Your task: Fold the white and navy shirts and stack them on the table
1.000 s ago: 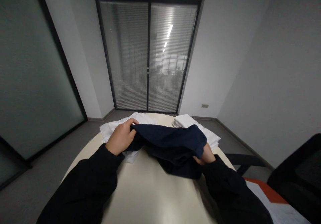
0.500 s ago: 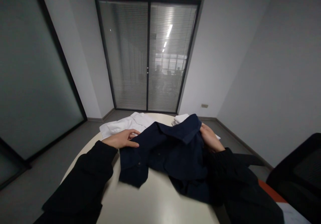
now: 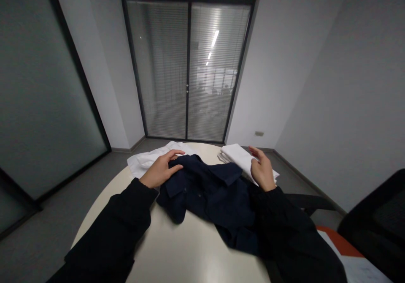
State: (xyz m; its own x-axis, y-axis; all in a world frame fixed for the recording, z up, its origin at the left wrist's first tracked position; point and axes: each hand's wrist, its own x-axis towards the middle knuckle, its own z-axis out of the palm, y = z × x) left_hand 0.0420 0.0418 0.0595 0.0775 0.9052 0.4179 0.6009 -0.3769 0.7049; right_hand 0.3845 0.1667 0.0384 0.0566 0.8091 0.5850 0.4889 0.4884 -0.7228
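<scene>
A navy buttoned shirt [image 3: 215,194] lies rumpled across the table, its collar toward the far side. My left hand [image 3: 160,170] has its thumb and fingers around a bunched fold at the shirt's upper left; some fingertips are hidden. To the right, my right hand [image 3: 262,171] is off the shirt's collar, with its fingers apart and nothing visibly held. It hovers over or touches a folded white cloth [image 3: 236,153]; which one I cannot tell. Behind my left hand a white garment [image 3: 144,161] is spread out.
The round pale table [image 3: 186,249] fills the space before me. At the right are a black chair [image 3: 379,224] and an orange item with white papers [image 3: 344,247]. Beyond the table stand a glass door with blinds [image 3: 186,72] and a wall [image 3: 278,63].
My right hand has let go of the shirt's collar, which has dropped flatter, uncovering more of the folded white cloth. My left hand has shifted slightly right and away, drawing the shirt's left part along.
</scene>
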